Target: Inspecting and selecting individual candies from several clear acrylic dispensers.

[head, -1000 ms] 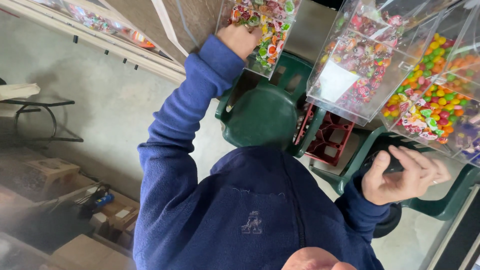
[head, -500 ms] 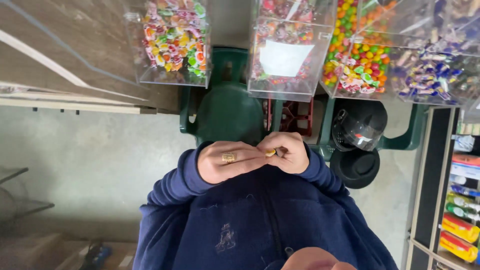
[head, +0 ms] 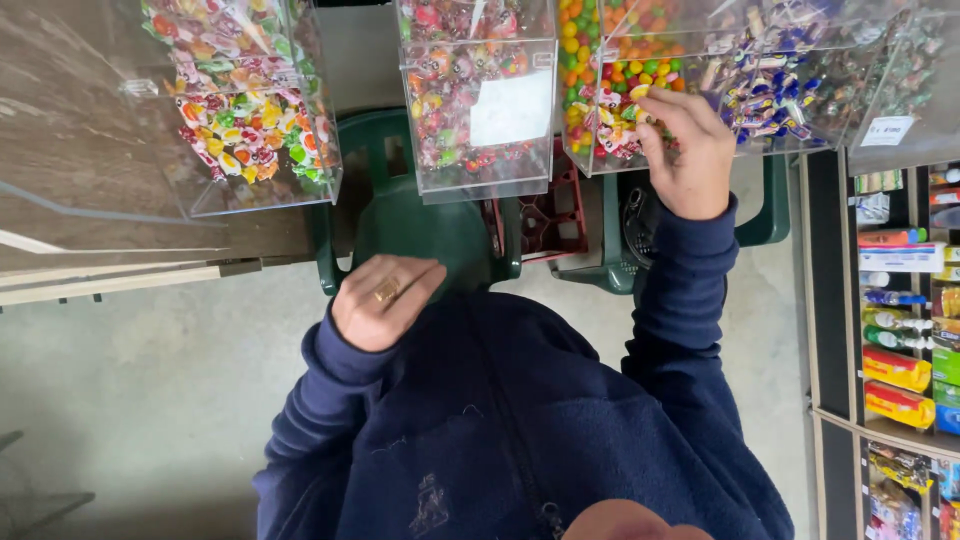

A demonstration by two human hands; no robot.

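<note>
White label (head: pixel 512 107) on middle clear bin (head: pixel 480 165); colourful boxes (head: pixel 897 369) shelved right.

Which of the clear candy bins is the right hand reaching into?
The third clear bin from the left, holding round orange, yellow and green candies. The right hand has its fingers in it; the other bins go untouched.

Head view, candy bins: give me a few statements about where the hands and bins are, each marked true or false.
1. The right hand reaches into a clear bin of wrapped sweets. True.
2. The left hand is inside the leftmost bin. False: it is held loosely closed near the chest, apart from every bin.
3. A ring shows on the left hand. True.
4. The chairs under the bins are red. False: the chairs are dark green; a red crate sits between them.
5. The person wears a dark blue top. True.
</note>
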